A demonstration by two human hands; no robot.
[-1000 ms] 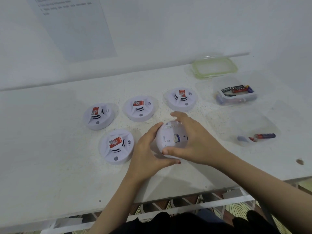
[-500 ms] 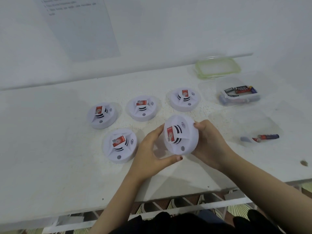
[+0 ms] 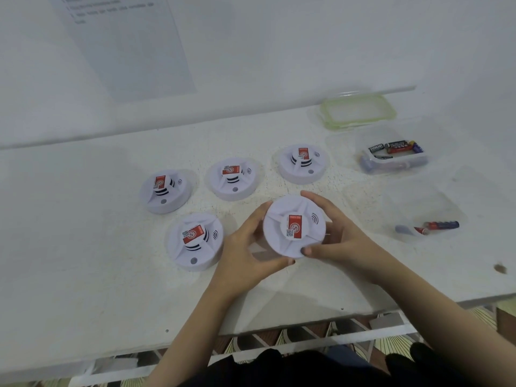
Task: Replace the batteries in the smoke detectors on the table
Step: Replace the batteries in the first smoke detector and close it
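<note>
Detector (image 3: 294, 227) held face-up | left hand (image 3: 245, 252) clasps left rim | right hand (image 3: 343, 236) clasps right rim

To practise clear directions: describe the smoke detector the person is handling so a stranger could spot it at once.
Start at the white table and look near its middle, left of the clear battery boxes. Of the cluster there, take the smoke detector at the near right. Unlike the four other detectors, which lie untouched, it is in the grip of the left hand and right hand.
</note>
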